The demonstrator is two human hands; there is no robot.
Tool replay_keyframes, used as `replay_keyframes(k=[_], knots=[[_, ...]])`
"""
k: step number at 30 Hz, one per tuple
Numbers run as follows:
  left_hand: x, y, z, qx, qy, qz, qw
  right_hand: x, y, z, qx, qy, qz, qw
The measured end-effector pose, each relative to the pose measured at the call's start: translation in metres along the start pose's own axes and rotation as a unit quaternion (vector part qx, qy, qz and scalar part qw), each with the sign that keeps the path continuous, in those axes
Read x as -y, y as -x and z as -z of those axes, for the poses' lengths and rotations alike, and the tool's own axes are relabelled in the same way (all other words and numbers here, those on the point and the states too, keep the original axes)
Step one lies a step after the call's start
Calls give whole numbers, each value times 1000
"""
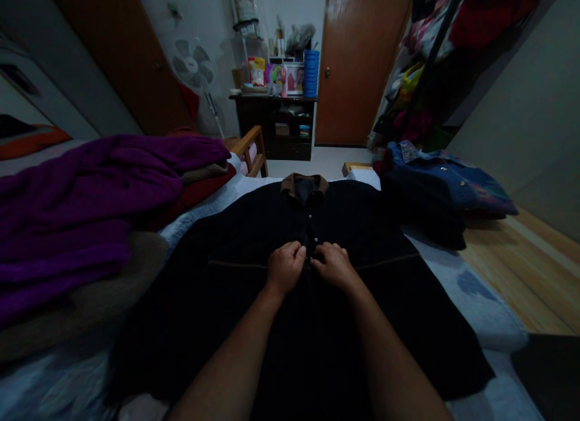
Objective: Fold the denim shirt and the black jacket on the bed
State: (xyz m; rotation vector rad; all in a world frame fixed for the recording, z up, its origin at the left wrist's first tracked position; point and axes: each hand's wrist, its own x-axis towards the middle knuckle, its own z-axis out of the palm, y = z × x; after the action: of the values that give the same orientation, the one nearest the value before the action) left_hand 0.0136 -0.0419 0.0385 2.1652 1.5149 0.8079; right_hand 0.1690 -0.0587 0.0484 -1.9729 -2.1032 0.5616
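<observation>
A black jacket (254, 215) with a brown collar (288, 184) lies spread out, front up, its collar pointing away from me. Small metal snap buttons (316, 239) run down its front opening. My left hand (286, 265) is closed on the jacket's front edge, left of the opening. Just across from it, my right hand (333, 263) has its fingers curled on the other front edge, close to a button. A narrow gap separates the two hands. The fabric between the fingertips is dark and hard to make out.
Purple clothing (90, 185) is heaped at left on the light bedding (480, 300). A folded denim jacket (457, 173) tops a dark pile at right, beside a wooden board (534, 264). Behind stand a fan (193, 64), a dark cabinet (254, 122) and a wooden door (357, 58).
</observation>
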Motion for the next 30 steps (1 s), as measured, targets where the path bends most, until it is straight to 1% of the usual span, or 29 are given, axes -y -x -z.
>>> replay_keyframes(k=[5, 8, 11, 15, 19, 22, 26, 30], knots=[[0, -1, -6, 28, -41, -6, 999, -3, -3, -3, 0, -29, 6, 1000], [0, -2, -6, 49, -34, -2, 998, -7, -5, -2, 9, -60, 20, 998], [1, -2, -3, 80, 3, 4, 997, -11, -7, -3, 17, -82, 30, 996], [4, -3, 4, 129, 78, -15, 989, -14, -8, -4, 17, -83, 28, 996], [9, -4, 5, 165, 96, -30, 981, -14, -8, -5, 14, -90, 31, 995], [13, -4, 2, 172, 113, -41, 978, -15, -8, -5, 14, -100, 35, 994], [16, -4, -2, 158, 116, -37, 980, -19, -8, -6, 18, -104, 45, 993], [17, -4, -4, 148, 130, -36, 980, -19, -7, -3, 29, -111, 57, 992]])
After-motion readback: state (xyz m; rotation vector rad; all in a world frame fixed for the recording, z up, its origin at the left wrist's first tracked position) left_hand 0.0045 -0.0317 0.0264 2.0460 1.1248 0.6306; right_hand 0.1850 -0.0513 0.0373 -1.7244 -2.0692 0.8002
